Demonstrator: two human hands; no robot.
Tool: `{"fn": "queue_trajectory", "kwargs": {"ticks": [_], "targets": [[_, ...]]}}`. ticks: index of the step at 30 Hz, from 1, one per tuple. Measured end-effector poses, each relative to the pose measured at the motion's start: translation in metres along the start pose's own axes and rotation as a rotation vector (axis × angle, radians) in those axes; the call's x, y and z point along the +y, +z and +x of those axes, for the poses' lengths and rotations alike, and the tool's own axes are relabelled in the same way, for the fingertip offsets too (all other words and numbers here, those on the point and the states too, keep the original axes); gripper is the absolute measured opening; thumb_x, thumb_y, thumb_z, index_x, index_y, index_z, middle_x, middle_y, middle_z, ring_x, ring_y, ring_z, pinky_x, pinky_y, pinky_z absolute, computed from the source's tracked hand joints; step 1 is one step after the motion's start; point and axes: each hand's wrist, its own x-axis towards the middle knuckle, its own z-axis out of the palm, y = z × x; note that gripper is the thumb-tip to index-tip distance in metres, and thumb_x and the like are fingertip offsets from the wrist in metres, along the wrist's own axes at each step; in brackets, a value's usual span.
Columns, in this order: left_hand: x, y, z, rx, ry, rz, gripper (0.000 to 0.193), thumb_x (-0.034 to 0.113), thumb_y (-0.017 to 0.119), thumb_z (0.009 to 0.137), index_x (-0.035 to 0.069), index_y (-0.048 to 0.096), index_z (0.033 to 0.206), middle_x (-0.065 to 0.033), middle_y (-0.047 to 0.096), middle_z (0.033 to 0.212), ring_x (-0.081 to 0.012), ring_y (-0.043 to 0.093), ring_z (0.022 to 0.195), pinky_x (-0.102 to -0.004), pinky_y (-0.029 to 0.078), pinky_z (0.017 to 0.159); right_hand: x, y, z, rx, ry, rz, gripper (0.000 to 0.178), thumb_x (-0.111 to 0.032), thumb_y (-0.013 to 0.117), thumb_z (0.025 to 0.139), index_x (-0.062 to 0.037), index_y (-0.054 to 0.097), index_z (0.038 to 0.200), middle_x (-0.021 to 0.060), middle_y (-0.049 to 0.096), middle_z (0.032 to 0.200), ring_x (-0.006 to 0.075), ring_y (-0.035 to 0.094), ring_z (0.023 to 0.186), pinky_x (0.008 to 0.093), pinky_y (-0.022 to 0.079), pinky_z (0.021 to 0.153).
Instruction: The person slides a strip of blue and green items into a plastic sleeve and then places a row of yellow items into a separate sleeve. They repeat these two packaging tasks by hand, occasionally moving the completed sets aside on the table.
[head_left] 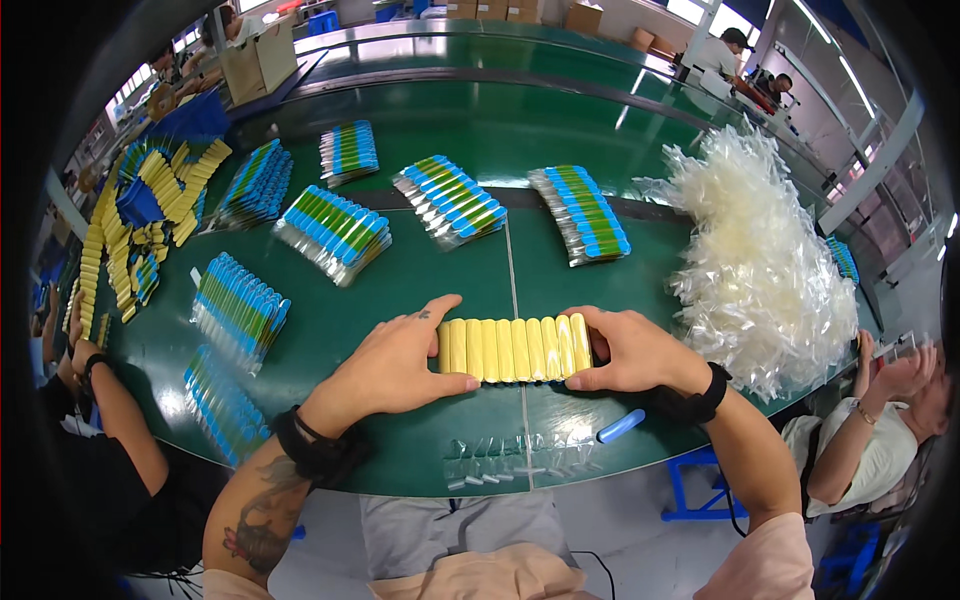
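Note:
A row of slim yellow round-ended pieces (pixel 513 350) lies side by side between my two hands over the green table. My left hand (pixel 390 360) grips its left end, thumb on the near edge and index finger stretched along the far side. At the right end my right hand (pixel 640 352) holds the row between thumb and fingers. Closer to me, a row of clear plastic sleeves (pixel 520 458) is laid out on the table. One loose blue round-ended piece (pixel 621 426) rests by the right end of those sleeves.
Fanned stacks of blue-and-green pieces in clear sleeves (pixel 450 202) stand across the table (pixel 580 110). A tall heap of clear plastic sleeves (pixel 755 270) is on the right. Many yellow strips (pixel 165 185) pile up at far left. Other people sit at both sides.

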Motion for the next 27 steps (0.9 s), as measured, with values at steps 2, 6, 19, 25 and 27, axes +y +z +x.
{"fn": "queue_trajectory", "kwargs": {"ticks": [2, 6, 19, 25, 27], "targets": [[0.002, -0.002, -0.001, -0.009, -0.032, -0.014, 0.096, 0.036, 0.089, 0.070, 0.005, 0.043, 0.148, -0.0106, 0.058, 0.090, -0.0274, 0.060, 0.089, -0.0384, 0.050, 0.079, -0.003, 0.000, -0.001, -0.004, 0.012, -0.004, 0.089, -0.038, 0.089, 0.069, -0.0067, 0.050, 0.143, 0.0083, 0.060, 0.078, 0.0217, 0.059, 0.070, 0.0336, 0.048, 0.065], [-0.005, -0.003, -0.004, -0.016, 0.089, 0.039, 0.095, 0.038, 0.088, 0.071, 0.005, 0.043, 0.148, -0.0116, 0.058, 0.092, -0.0284, 0.060, 0.090, -0.0385, 0.050, 0.079, -0.014, -0.001, -0.005, 0.041, 0.015, -0.040, 0.090, -0.038, 0.090, 0.068, -0.0075, 0.051, 0.144, 0.0069, 0.057, 0.074, 0.0205, 0.058, 0.068, 0.0327, 0.046, 0.063], [-0.007, -0.004, -0.040, -0.014, 0.076, -0.090, 0.094, 0.036, 0.080, 0.081, 0.005, 0.030, 0.155, -0.0240, 0.059, 0.118, -0.0369, 0.059, 0.112, -0.0432, 0.048, 0.097, -0.008, 0.004, -0.012, 0.129, 0.022, 0.047, 0.083, -0.033, 0.089, 0.068, -0.0060, 0.056, 0.139, 0.0052, 0.056, 0.070, 0.0198, 0.057, 0.064, 0.0317, 0.045, 0.059], [0.009, 0.008, -0.098, 0.045, 0.228, -0.160, 0.082, 0.028, 0.078, 0.083, 0.006, 0.038, 0.150, -0.0251, 0.058, 0.126, -0.0376, 0.060, 0.112, -0.0427, 0.050, 0.095, -0.050, 0.022, -0.041, 0.230, -0.174, -0.205, 0.072, -0.030, 0.086, 0.072, -0.0063, 0.056, 0.133, 0.0060, 0.058, 0.068, 0.0199, 0.061, 0.062, 0.0328, 0.048, 0.058], [0.005, 0.019, -0.097, 0.086, 0.263, -0.278, 0.074, 0.023, 0.079, 0.083, 0.005, 0.045, 0.146, -0.0223, 0.061, 0.122, -0.0346, 0.064, 0.106, -0.0408, 0.052, 0.091, -0.088, 0.045, -0.030, 0.150, -0.554, -0.259, 0.074, -0.034, 0.088, 0.069, -0.0056, 0.057, 0.130, 0.0094, 0.063, 0.076, 0.0245, 0.067, 0.069, 0.0375, 0.052, 0.061]]}}
